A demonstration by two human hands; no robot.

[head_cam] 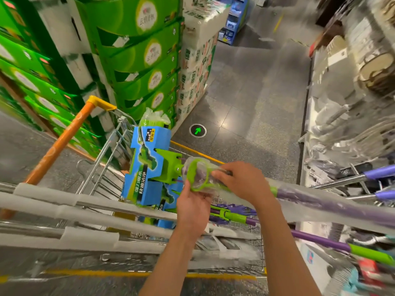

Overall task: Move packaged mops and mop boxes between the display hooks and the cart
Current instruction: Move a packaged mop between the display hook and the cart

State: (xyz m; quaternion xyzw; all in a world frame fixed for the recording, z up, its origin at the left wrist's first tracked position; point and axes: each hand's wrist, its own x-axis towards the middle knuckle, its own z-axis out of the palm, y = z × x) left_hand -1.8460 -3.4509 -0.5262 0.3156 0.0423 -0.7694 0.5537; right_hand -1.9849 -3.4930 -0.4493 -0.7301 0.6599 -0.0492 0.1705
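Note:
A packaged mop (320,201) with a purple handle in clear plastic lies across the wire cart (100,167), its green and blue head (149,165) pointing away from me. My left hand (193,208) holds the green lever loop (197,178) near the head from below. My right hand (241,180) grips the wrapped handle just behind that loop. Another green and purple mop (235,216) lies lower in the cart under my hands.
White foam-wrapped poles (85,210) cross the cart's near side. Green boxes (139,60) are stacked high on the left. Display hooks with packaged goods (352,124) and purple-handled mops (378,174) stand on the right. Grey aisle floor (256,103) runs ahead.

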